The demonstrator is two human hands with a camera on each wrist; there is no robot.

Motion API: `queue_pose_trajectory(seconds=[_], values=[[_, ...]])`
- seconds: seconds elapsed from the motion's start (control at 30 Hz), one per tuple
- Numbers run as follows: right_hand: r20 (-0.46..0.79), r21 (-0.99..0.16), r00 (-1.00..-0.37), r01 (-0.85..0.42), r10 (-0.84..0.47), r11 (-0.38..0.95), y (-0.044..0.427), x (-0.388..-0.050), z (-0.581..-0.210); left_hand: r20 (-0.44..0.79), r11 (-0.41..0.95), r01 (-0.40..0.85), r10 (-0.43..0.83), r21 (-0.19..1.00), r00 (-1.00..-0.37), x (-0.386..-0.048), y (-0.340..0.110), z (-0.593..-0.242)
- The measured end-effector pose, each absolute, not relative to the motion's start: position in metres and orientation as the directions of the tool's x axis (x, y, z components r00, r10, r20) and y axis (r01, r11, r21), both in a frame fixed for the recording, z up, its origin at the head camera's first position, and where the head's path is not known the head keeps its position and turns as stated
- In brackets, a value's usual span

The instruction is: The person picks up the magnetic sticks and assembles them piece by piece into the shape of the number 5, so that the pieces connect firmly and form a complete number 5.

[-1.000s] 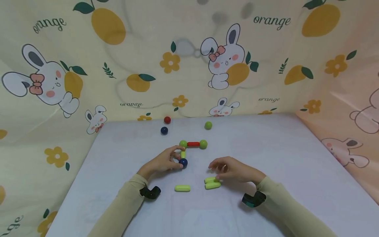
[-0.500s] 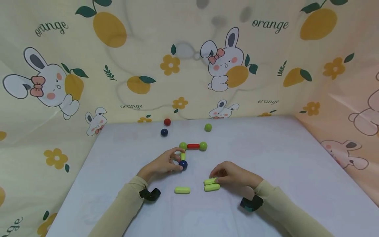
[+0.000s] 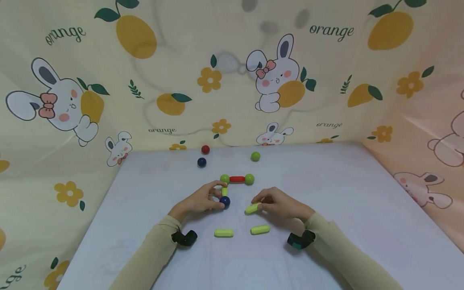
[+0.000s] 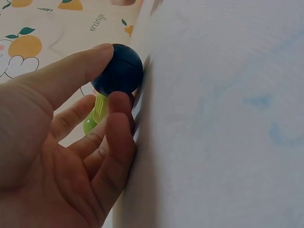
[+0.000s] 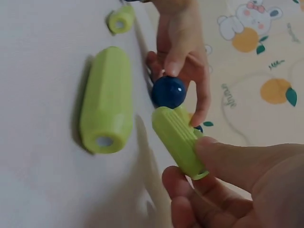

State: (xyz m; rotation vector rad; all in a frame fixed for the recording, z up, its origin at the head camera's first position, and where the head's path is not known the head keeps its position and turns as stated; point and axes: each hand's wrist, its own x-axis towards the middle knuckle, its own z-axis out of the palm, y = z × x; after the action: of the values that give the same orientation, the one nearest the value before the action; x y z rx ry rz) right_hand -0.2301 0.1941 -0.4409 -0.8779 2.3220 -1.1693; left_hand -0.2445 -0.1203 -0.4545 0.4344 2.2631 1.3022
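Note:
My left hand (image 3: 201,199) holds a dark blue ball (image 3: 224,201) between thumb and fingers; in the left wrist view the ball (image 4: 118,70) sits against the thumb tip. A yellow-green rod (image 3: 224,191) runs from that ball to a green ball (image 3: 224,179), and a red rod (image 3: 237,179) links this one to another green ball (image 3: 249,179). My right hand (image 3: 284,203) pinches a loose yellow-green rod (image 3: 252,208) by its right end, to the right of the blue ball. The right wrist view shows this rod (image 5: 178,140) between thumb and fingers, tilted.
Two more yellow-green rods lie nearer the front, one at left (image 3: 223,233) and one at right (image 3: 260,230). Farther back on the white table (image 3: 319,181) are a red ball (image 3: 205,150), a second dark blue ball (image 3: 201,162) and a green ball (image 3: 255,156).
My right hand has taken hold of one rod of the right-hand pair and moved it away from the other, toward the back and slightly left. My left hand has stayed at the blue ball.

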Motion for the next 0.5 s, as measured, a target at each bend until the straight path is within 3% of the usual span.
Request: queue_pose_trajectory(seconds=[0.27, 0.5], values=[[0.072, -0.852, -0.761, -0.382, -0.644, 0.356, 0.182, -0.242, -0.443, -0.256, 0.496, 0.031, 0.5, 0.868, -0.828, -0.244, -0.121, -0.455], [0.079, -0.883, -0.755, -0.356, -0.651, 0.306, 0.167, -0.248, -0.449, -0.259, 0.503, 0.03, 0.495, 0.864, -0.83, -0.244, -0.12, -0.455]])
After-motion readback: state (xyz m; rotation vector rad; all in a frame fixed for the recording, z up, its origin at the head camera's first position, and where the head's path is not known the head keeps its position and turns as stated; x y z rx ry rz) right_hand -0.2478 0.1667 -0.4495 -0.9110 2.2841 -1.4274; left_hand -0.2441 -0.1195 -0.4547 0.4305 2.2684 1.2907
